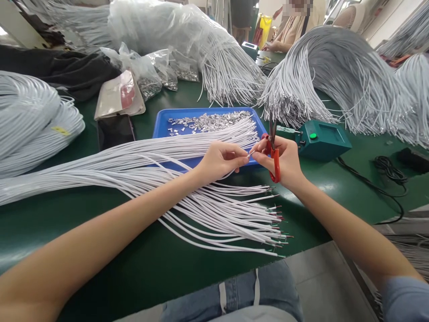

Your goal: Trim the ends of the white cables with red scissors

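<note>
My left hand (219, 162) pinches the end of one white cable over the near edge of a blue tray (161, 117). Right beside it, my right hand (283, 158) holds red-handled scissors (275, 165), blades pointing up, and its thumb and finger meet at the same cable tip. Small metal pieces (214, 121) lie in the tray, along with the ends of a white cable bundle (150, 148). Below my hands, a second group of white cables (221, 210) fans out on the green table (140, 255), with thin coloured wires at the tips.
A green device (323, 139) with a lit button stands right of the tray, its black cord (365, 181) trailing right. Large cable bundles (342, 58) lie behind. A phone (115, 130), bags (149, 74) and coiled cable (30, 120) are at left. A person (291, 31) is at the back.
</note>
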`<state>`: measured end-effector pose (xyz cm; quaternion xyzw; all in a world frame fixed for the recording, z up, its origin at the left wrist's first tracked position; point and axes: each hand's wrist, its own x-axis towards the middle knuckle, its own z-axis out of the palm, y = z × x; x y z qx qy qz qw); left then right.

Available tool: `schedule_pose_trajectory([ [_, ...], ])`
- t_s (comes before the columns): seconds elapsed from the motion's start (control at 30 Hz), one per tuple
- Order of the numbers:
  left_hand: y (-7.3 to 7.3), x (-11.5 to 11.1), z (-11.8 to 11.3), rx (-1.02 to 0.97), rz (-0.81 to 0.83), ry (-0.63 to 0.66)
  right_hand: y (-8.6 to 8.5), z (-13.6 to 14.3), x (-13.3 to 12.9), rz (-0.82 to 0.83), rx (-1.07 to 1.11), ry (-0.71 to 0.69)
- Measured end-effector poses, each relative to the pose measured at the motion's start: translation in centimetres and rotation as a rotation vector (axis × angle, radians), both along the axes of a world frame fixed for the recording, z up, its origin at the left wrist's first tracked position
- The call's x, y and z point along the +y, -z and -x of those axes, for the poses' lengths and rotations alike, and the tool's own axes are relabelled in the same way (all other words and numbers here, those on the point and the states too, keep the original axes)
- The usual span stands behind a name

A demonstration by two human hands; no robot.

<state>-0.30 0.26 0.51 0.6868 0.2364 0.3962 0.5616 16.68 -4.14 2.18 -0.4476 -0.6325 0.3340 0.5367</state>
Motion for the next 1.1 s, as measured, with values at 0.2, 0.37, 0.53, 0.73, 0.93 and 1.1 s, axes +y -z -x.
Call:
schedule_pose_trajectory([
  [0.2,0.07,0.11,0.07,-0.028,0.033,0.049,0.19,-0.01,0.07,0.006,-0.012,0.023],
  [0.37,0.13,0.13,0.11,-0.02,0.025,0.065,0.21,0.14,-0.05,-0.002,0.01,0.019],
  [0.53,0.1,0.06,-0.03,0.0,-0.013,0.004,0.24,0.36,-0.19,0.022,-0.006,0.062],
  [0.73,0.1,-0.1,-0.18,-0.008,-0.015,-0.035,0.31,0.23,-0.13,0.039,-0.011,0.031],
  [0.93,-0.15,0.06,0.07,0.02,0.01,0.043,-0.03,0.29,-0.31,0.041,-0.007,0.023],
  [1.1,-0.11,0.21,0.32,0.026,0.035,0.141,0.19,0.35,-0.32,0.016,-0.01,0.034],
])
